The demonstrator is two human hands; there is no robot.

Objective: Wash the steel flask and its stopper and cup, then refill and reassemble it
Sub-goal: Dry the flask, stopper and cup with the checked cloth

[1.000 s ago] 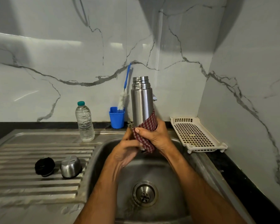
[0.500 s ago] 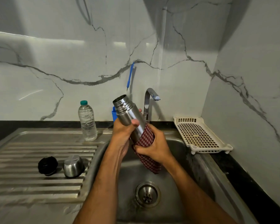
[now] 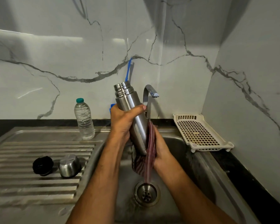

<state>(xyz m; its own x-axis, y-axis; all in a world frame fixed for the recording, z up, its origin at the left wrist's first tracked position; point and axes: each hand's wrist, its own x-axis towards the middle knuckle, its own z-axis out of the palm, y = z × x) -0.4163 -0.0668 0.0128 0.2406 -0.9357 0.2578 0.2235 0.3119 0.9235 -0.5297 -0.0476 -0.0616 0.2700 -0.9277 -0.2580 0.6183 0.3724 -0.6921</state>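
The steel flask [image 3: 132,117] is held over the sink [image 3: 204,168], just left of the tap [image 3: 148,101], its mouth open and tipped up and slightly left, its base pointing down toward the drain [image 3: 146,193]. The long axis runs steeply, near upright, from upper left to lower right. The left hand [image 3: 122,122] clamps the upper body, fingers curled round the far side and thumb pressed across the front. The right hand [image 3: 160,147] closes on a checked red cloth [image 3: 148,159] and presses it against the lower right flank of the flask, so the cloth lies between palm and steel with its loose tail hanging toward the drain. The right hand is the one at the base; the left only steadies the neck end. To my eye this is wiping the outside dry, and the next stroke would run along that axis, up toward the left hand or round the base. The black stopper [image 3: 42,165] and the steel cup [image 3: 69,165], mouth down, rest side by side on the drainboard [image 3: 23,189], well left of both hands. A water bottle [image 3: 84,118] stands at the far edge, capped.
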